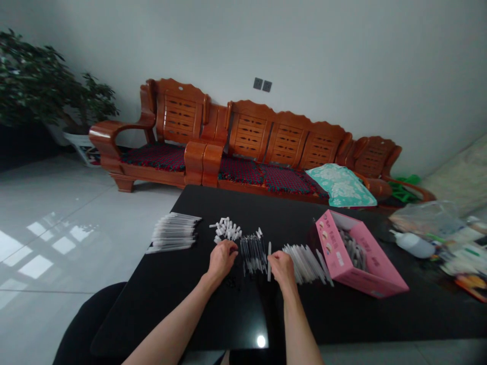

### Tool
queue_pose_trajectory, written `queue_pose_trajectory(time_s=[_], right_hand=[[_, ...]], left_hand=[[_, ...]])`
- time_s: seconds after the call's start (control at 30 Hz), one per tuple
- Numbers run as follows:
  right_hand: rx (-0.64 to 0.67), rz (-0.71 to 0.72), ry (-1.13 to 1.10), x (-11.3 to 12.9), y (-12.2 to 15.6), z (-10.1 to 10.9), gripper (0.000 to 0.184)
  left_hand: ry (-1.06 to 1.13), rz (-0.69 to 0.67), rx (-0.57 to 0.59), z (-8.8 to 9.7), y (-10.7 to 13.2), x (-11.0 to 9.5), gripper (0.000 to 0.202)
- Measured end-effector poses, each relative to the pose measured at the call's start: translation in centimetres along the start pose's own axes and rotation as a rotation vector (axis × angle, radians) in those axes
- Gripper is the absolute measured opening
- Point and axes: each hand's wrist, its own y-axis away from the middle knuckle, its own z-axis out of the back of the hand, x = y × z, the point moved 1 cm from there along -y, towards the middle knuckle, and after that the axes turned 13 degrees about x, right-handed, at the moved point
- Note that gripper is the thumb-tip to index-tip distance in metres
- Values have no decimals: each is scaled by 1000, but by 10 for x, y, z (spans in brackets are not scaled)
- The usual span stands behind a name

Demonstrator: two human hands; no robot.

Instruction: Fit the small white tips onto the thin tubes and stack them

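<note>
My right hand (281, 266) pinches a slim white pen barrel (269, 256), held roughly upright beside a row of dark, thin pen refills (253, 253). To the right of that hand lies a row of whitish translucent pen barrels (306, 263). My left hand (223, 259) has its fingers drawn together between the refills and a heap of small white pieces (228, 228) that look like pen caps or plugs; whatever it may hold is too small to make out. Tiny black bits (231, 283) lie just below it. At the far left is a stack of whitish pens (174, 232).
A pink box (365, 284) with grey pieces inside stands right of the barrels. Farther right are a white bottle (414, 245), a clear plastic bag and clutter. The black table (236, 324) has a wooden sofa (251, 134) behind it and a potted plant at left.
</note>
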Motion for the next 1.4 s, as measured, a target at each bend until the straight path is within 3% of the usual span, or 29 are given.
queue_pose_trajectory(time_s=[0.1, 0.2, 0.43, 0.6, 0.9, 1.1, 1.4], right_hand=[[48, 21, -264, 7, 4, -18, 19], [78, -1, -358, 7, 9, -32, 18], [54, -23, -519, 2, 16, -44, 19], [70, -22, -553, 0, 16, -45, 20], [62, -25, -550, -1, 17, -44, 19], [67, -31, -566, -2, 17, -45, 19], [72, -29, -595, -3, 18, -45, 19]], left_hand=[[-92, 42, -3, -15, -13, -10, 11], [-135, 72, 6, -22, -20, -9, 17], [-125, 112, 116, -15, -28, 2, 23], [-167, 166, 157, -11, -33, -3, 17], [-276, 244, 171, -20, -35, -29, 26], [-265, 298, 195, -18, -39, -30, 28], [-189, 349, 129, -13, -39, -28, 23]])
